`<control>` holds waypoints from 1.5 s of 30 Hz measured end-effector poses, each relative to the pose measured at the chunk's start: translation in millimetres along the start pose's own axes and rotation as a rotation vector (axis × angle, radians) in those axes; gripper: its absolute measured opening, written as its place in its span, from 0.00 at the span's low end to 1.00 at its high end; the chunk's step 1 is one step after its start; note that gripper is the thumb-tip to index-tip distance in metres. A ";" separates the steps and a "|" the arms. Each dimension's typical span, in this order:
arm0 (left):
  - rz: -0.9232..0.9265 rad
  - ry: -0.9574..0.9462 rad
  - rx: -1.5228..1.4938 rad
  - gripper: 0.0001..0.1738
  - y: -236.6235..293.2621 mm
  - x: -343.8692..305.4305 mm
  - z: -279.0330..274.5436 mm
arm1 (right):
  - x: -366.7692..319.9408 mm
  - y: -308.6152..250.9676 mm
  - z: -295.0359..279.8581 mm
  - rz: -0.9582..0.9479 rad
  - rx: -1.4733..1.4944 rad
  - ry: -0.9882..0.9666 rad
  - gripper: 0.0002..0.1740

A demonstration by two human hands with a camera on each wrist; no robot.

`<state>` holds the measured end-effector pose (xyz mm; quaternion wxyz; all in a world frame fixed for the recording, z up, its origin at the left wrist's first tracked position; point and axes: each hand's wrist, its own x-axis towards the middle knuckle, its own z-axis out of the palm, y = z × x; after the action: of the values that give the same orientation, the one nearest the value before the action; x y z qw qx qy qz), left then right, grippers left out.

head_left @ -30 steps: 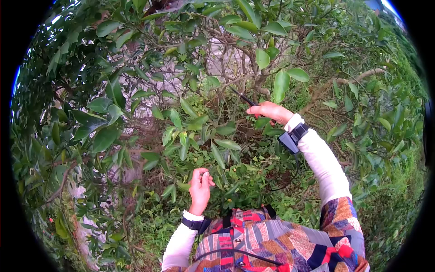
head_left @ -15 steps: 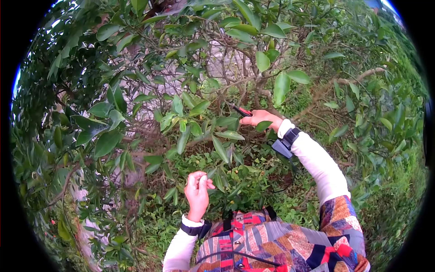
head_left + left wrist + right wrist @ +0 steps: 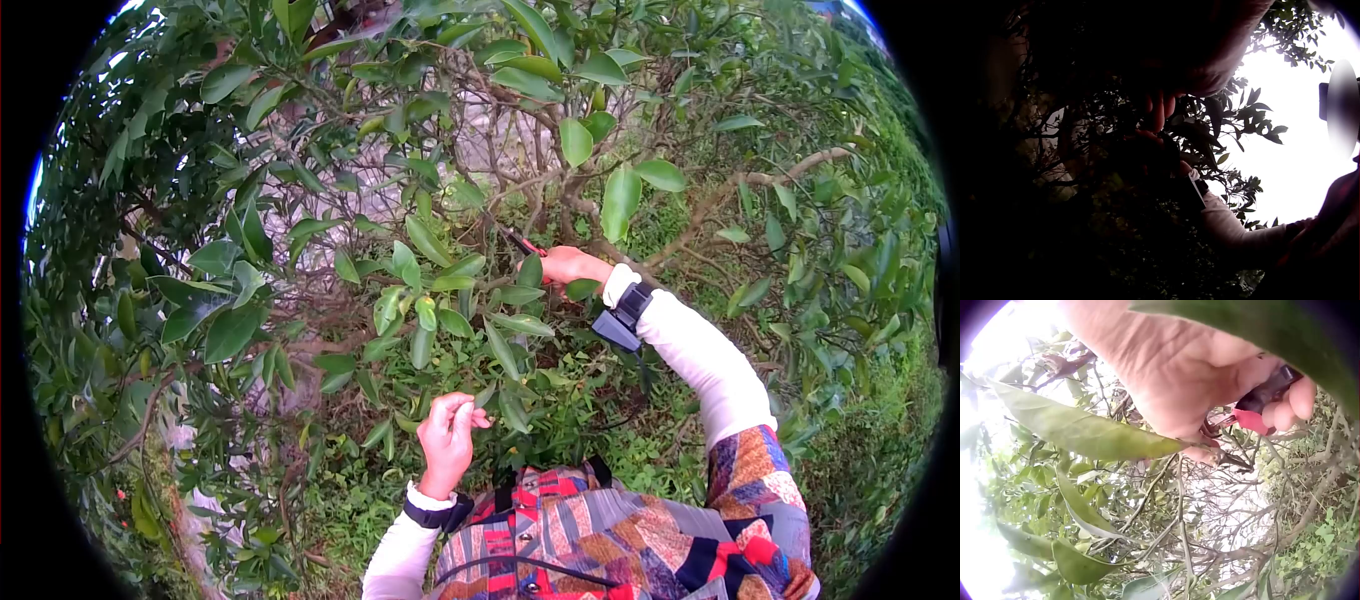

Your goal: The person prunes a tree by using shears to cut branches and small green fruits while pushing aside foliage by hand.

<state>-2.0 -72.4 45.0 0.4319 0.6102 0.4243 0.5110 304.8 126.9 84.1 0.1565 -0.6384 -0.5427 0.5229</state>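
My right hand [image 3: 573, 267] grips pruning shears [image 3: 525, 243] with red and black handles among the branches ahead of me. The right wrist view shows fingers curled round the black handle [image 3: 1266, 390], while leaves cover part of the palm and the blades are mostly hidden. Close below the shears in the head view hangs a leafy shoot [image 3: 425, 310] with a yellowish young leaf. My left hand [image 3: 447, 445] hovers near my body beside low leaves, its fingers loosely bent and nothing visible in them. The left wrist view is very dark, showing only the fingers [image 3: 1159, 112] hanging bent.
Bare forked branches [image 3: 575, 190] spread beyond the right hand. A thick limb [image 3: 800, 170] crosses at the right. Dense foliage [image 3: 230, 310] fills the left, with undergrowth [image 3: 390, 520] beneath. A large leaf [image 3: 1085, 428] is close to the right wrist camera.
The right hand with the shears has moved left and down toward me. The leafy shoot shifted up, then down and right. My left hand dipped slightly and moved a little right.
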 end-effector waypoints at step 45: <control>0.001 0.049 -0.092 0.07 10.7 -5.5 -16.7 | -74.1 43.8 -61.5 -0.167 0.193 0.007 0.21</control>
<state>-18.4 -79.0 55.6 0.4490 0.5772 0.4105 0.5448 389.6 70.2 112.3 0.2620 -0.5746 -0.5407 0.5557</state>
